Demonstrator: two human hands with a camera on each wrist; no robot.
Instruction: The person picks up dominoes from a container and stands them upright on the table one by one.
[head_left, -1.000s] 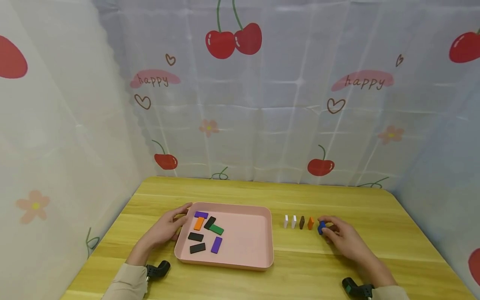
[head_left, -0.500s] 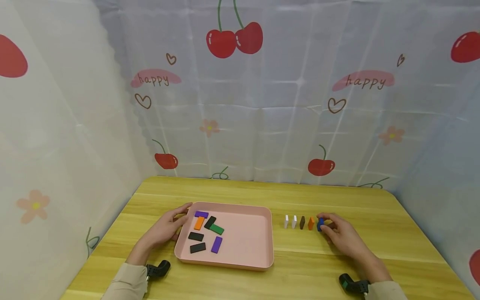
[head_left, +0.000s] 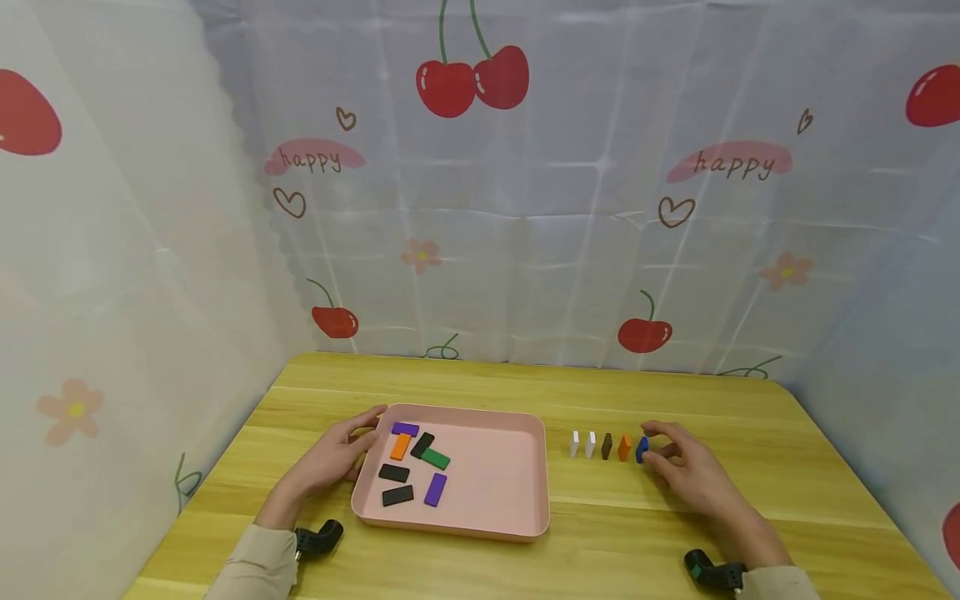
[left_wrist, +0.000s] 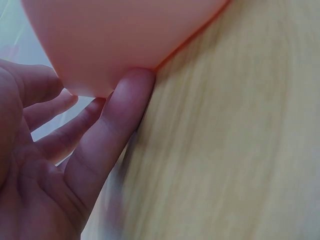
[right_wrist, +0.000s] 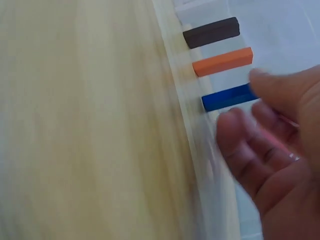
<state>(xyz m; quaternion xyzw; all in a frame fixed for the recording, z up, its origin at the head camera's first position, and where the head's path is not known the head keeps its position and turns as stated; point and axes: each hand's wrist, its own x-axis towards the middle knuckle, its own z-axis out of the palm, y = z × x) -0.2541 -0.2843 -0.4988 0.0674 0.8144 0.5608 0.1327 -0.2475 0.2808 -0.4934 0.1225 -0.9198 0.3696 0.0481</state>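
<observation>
My right hand (head_left: 693,473) is beside a blue domino (head_left: 642,450) that stands upright on the table. In the right wrist view the thumb and fingers are spread, with a small gap between them and the blue domino (right_wrist: 225,98). Left of it an orange domino (head_left: 625,447), a dark brown domino (head_left: 607,447) and two white dominoes (head_left: 592,445) stand in the same row. My left hand (head_left: 330,458) touches the outer left wall of a pink tray (head_left: 495,475) with its fingertips; the left wrist view shows them against the tray's corner (left_wrist: 125,35).
Inside the tray's left half lie several flat dominoes: purple (head_left: 435,490), orange (head_left: 401,447), green (head_left: 435,458) and black (head_left: 397,496). A printed curtain (head_left: 517,275) hangs behind the wooden table (head_left: 465,571) and at both sides.
My right hand set the blue domino closer to the orange one, then let it go; its fingers have parted from it. My left hand stayed at the tray.
</observation>
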